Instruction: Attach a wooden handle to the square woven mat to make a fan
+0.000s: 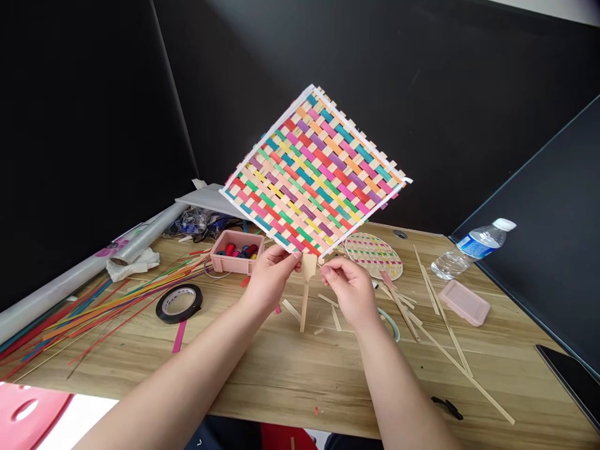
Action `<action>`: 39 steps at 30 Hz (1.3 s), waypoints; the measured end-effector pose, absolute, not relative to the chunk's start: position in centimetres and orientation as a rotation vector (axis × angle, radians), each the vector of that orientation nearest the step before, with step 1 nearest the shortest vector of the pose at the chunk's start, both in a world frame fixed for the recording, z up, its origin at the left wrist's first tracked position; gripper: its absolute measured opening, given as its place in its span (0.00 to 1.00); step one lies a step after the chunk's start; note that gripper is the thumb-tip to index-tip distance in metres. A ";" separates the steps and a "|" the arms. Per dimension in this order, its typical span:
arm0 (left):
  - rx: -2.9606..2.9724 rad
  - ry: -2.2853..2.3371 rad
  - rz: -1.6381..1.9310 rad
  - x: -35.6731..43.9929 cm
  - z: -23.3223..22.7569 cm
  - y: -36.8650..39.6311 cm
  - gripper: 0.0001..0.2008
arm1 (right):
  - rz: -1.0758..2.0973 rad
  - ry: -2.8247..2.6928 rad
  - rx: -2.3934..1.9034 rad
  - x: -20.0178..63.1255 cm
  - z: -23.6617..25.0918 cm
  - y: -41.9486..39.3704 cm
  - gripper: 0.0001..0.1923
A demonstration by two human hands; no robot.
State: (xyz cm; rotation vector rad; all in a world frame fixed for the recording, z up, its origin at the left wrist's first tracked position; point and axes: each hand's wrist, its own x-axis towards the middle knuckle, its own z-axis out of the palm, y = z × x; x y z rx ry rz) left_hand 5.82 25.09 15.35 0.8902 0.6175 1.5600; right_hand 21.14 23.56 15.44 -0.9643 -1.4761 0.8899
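While both forearms reach up from the bottom of the frame, the left hand (269, 275) pinches the lower corner of a colourful woven mat (313, 172), held tilted at centre above the desk (290, 369). The right hand (349, 290), fingers curled together, touches the wooden handle (305, 290) at that corner. Behind lie a round woven piece (375, 253), a pink box (237, 251), black tape (179, 302), coloured strips (94, 306) at left and a water bottle (473, 247) at right.
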 end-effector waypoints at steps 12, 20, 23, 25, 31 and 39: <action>0.652 0.552 1.591 5.3 15.4 26.0 0.11 | 1.284 -0.815 -0.392 26.9 18.5 24.5 0.11; 1.027 0.692 1.605 5.7 14.4 25.4 0.09 | 1.244 -1.180 -0.844 20.7 14.7 24.7 0.07; 1.067 0.684 1.612 5.6 14.4 25.4 0.09 | 1.299 -1.163 -0.720 20.7 15.3 23.9 0.06; 1.102 0.689 1.624 5.6 14.5 25.3 0.09 | 1.233 -1.186 -0.724 20.9 15.4 23.7 0.06; 1.150 0.678 1.553 5.4 15.2 24.8 0.08 | 0.874 -1.314 -0.840 20.2 15.5 23.1 0.07; 1.224 0.765 1.576 5.3 15.5 24.7 0.06 | 0.953 -1.164 -0.816 19.9 15.3 23.1 0.08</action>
